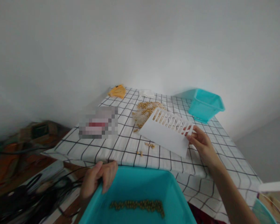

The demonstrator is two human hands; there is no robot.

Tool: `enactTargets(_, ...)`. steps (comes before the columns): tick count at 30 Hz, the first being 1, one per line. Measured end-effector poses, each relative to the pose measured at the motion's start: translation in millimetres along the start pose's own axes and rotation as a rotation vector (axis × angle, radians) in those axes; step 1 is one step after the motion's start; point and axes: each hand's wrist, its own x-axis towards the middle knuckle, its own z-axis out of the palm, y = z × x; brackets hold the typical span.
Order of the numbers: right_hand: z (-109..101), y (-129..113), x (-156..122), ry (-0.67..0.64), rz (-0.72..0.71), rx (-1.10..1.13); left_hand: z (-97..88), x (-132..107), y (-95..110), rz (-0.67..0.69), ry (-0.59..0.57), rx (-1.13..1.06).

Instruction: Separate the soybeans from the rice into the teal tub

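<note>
My left hand (98,180) grips the near left rim of a teal plastic tub (177,199), fingers curled over the edge. A row of yellow-brown beans (137,205) lies on the tub's bottom. My right hand (200,141) pinches the right end of a white slotted scraper (165,132), held tilted above the checked tablecloth (224,149). Just beyond the scraper a pile of beans (147,109) rests on the cloth. A few stray beans (150,145) lie under the scraper's near edge.
A second teal tub (206,105) stands at the table's far right. An orange cloth (117,91) and a white scrap (146,92) lie by the wall. A blurred patch (98,122) covers something at left. Dark cables and clutter (32,193) fill the floor on the left.
</note>
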Motion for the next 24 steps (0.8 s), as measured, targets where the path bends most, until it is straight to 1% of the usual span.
enactTargets(3,0.8,-1.8,0.8,-0.033,0.012,-0.014,-0.8,-0.7,-0.9,-0.004,-0.025,0.005)
enactTargets(6,1.8,-3.0,0.6,-0.072,0.034,-0.01,-0.8,-1.4,-0.8,-0.001,-0.027,-0.003)
enactTargets(10,2.0,-2.8,-1.2,-0.087,0.055,-0.003,0.4,-1.0,-1.5,-0.01,-0.01,-0.023)
enactTargets(18,0.8,-1.9,-1.6,-0.102,0.057,-0.033,0.2,0.3,-3.1,-0.004,-0.028,-0.022)
enactTargets(24,1.8,-2.5,-2.1,-0.135,0.048,-0.009,-1.9,-1.2,-3.4,-0.003,-0.042,0.0)
